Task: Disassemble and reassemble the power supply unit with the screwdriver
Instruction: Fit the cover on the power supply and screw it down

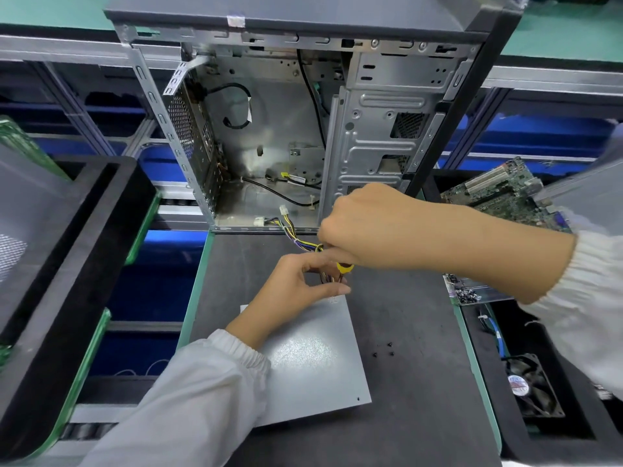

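Materials and finishes, referenced to the power supply unit (pixel 310 362)

Matt grey speckled sheet metal; beneath it, dark matt mat (pixel 414 332); behind, bare galvanised steel computer case (pixel 371 129).
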Available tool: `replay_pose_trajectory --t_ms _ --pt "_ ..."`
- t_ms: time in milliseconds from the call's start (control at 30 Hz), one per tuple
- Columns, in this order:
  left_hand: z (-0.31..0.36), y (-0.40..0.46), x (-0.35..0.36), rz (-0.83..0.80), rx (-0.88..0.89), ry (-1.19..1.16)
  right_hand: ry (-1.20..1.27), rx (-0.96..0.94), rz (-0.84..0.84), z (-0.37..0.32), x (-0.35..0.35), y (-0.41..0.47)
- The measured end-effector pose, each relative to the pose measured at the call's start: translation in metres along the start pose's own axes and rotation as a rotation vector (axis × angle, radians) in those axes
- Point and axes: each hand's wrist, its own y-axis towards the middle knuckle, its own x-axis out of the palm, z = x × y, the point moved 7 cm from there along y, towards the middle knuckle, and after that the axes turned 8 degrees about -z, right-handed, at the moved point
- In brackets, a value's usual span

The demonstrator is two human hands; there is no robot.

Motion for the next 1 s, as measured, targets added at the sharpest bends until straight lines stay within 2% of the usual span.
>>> replay_pose_trajectory --t_ms 100,200,267,367,500,633,700,767,867,1000 --pt "0.007 0.004 0.0 0.024 0.032 0.031 0.071 0.049 -0.01 0.011 -0.002 -0.002" --pt "0.008 0.009 -0.004 -0.02 0.023 0.108 0.197 -0.07 -0.042 0.012 -0.005 -0.009" --pt "0.007 0.01 -0.004 -0.065 0.004 0.122 0.148 -0.069 -0.024 0.012 -0.01 -0.012" --pt "0.012 0.009 -0.001 -0.105 0.019 0.052 -0.011 0.079 -0.011 0.017 -0.012 -0.013" --pt "0.023 0.009 -0.001 -0.021 0.093 -0.02 -0.121 0.155 0.046 0.015 -0.017 -0.016" --pt "0.017 0.014 0.005 -0.092 0.016 0.028 0.184 -0.099 -0.111 0.002 -0.01 -0.025" --pt "0.017 0.013 0.002 -0.099 0.024 0.049 0.233 -0.151 -0.195 -0.002 -0.009 -0.028" --pt "0.019 0.012 0.002 -0.145 0.029 0.054 0.189 -0.09 -0.209 -0.001 -0.004 -0.027" --pt "0.023 0.01 0.006 -0.196 0.043 0.021 0.026 0.036 -0.077 -0.001 -0.008 -0.022" --pt "0.034 0.011 -0.001 0.022 0.134 -0.127 -0.105 0.181 0.047 0.002 -0.015 -0.018"
